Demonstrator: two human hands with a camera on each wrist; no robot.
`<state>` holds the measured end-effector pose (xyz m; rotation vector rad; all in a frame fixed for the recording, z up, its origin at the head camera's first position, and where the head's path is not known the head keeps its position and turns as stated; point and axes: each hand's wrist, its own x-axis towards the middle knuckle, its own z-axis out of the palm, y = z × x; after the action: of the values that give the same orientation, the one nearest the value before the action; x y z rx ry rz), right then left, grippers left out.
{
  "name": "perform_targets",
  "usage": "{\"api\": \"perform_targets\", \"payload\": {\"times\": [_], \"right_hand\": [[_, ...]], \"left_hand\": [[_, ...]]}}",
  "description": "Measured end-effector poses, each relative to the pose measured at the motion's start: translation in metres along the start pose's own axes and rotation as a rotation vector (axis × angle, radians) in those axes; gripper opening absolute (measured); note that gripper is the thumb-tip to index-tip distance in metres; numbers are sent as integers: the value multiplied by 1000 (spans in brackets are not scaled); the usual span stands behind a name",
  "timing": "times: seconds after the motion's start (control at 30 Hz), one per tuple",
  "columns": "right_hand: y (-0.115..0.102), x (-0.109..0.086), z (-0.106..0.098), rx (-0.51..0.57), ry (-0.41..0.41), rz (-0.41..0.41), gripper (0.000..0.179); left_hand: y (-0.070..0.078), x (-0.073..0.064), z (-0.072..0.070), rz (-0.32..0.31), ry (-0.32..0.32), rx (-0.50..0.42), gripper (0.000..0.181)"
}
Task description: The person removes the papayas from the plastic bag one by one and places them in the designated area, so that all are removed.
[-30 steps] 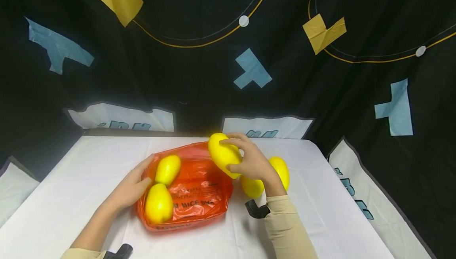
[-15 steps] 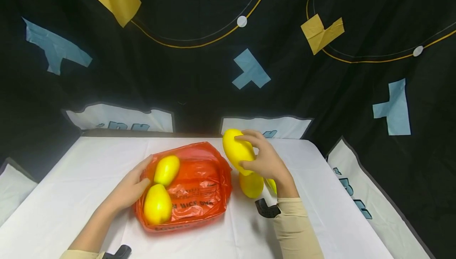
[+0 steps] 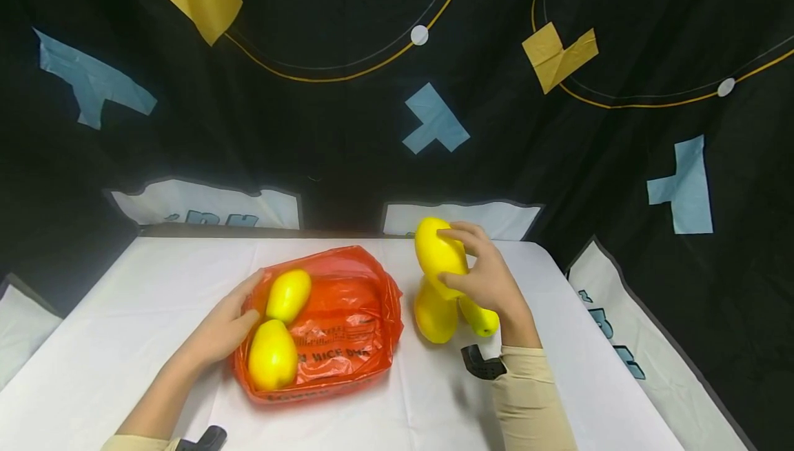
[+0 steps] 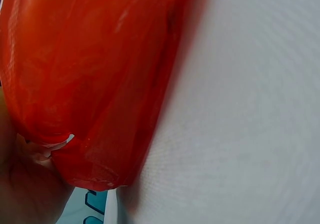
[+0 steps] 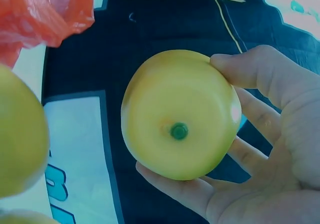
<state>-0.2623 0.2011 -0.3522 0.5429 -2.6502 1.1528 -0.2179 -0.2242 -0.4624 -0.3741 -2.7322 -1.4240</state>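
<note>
My right hand (image 3: 486, 268) grips a yellow mango (image 3: 439, 251) with a green stem spot, thumb and fingers around its side. In the right wrist view the mango (image 5: 180, 116) shows its stem end between the thumb and the fingers. Just below it in the head view are two more yellow mangoes, one upright (image 3: 435, 313) and one lying (image 3: 480, 316), partly hidden by the hand. My left hand (image 3: 228, 320) holds the left edge of a red plastic bag (image 3: 335, 313), thumb over the rim. Two mangoes lie at the bag's left, a far one (image 3: 289, 296) and a near one (image 3: 273, 356).
A white-covered table (image 3: 143, 313) bears the bag and fruit. Behind it hangs a black curtain (image 3: 347, 141) with blue and gold tape pieces. White printed panels (image 3: 465, 218) show just past the table's back edge.
My right hand has carried the mango to the right and slightly up, from over the bag's right edge to above the loose mangoes. The left hand stays on the bag.
</note>
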Motion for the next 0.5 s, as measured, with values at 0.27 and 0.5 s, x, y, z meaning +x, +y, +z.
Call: {"api": "perform_targets", "payload": {"times": [0.27, 0.5], "right_hand": [[10, -3, -14, 16, 22, 42, 64], [20, -8, -24, 31, 54, 63, 64]], "left_hand": [[1, 1, 1, -4, -6, 1, 68], [0, 0, 1, -10, -12, 4, 68]]}}
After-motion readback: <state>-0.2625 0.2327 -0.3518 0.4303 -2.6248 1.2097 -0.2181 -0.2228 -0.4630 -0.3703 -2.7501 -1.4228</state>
